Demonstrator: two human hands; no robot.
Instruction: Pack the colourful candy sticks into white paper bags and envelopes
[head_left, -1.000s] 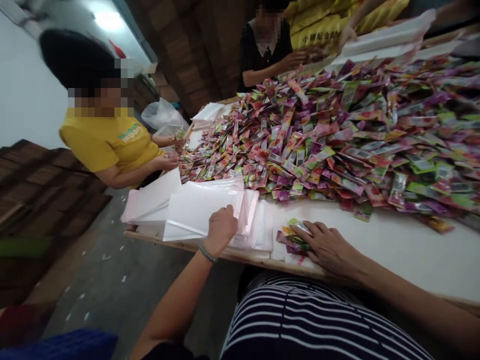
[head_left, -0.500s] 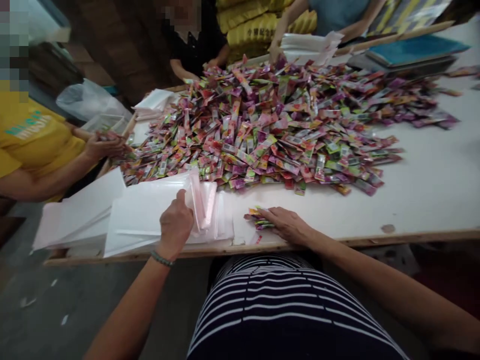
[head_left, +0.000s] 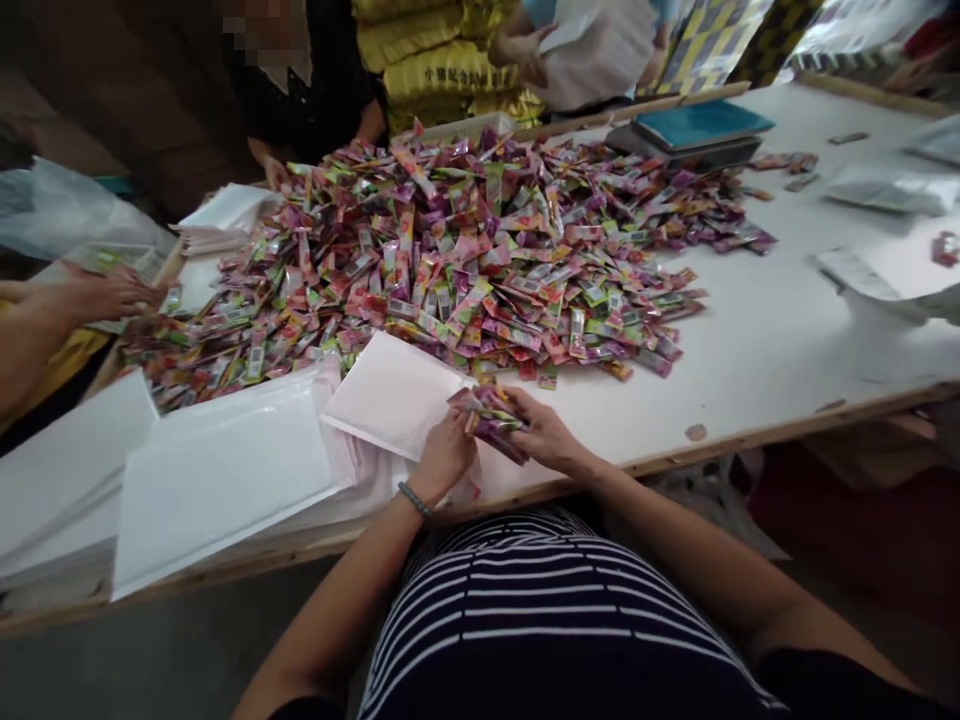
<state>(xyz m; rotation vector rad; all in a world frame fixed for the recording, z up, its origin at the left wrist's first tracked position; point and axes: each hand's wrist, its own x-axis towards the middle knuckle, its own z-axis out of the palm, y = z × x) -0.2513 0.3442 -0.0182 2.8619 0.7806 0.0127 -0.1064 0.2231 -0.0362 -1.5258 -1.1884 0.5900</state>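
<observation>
A white padded envelope (head_left: 397, 392) lies slanted at the front of the table, its right end at my left hand (head_left: 448, 458). The fingers of that hand are closed at the envelope's end, partly hidden behind small packets. My right hand (head_left: 551, 437) grips a bunch of colourful snack packets (head_left: 491, 418), held against the mouth of the envelope. Whether any packet is inside it I cannot tell. Behind both hands spreads a large heap of the same packets (head_left: 465, 250). More white padded envelopes (head_left: 232, 440) are stacked to the left of my left hand.
Across the table a person in black (head_left: 300, 110) reaches into the heap, and another person's hands (head_left: 529, 50) hold a white envelope. At the left a person's hand (head_left: 112, 290) is near the heap. A blue-topped scale (head_left: 701, 125) and plastic bags (head_left: 889, 190) occupy the right side.
My left hand has pulled one envelope off the stack and brought it right. My right hand has lifted the packets from the table to the envelope's end. The view has turned right.
</observation>
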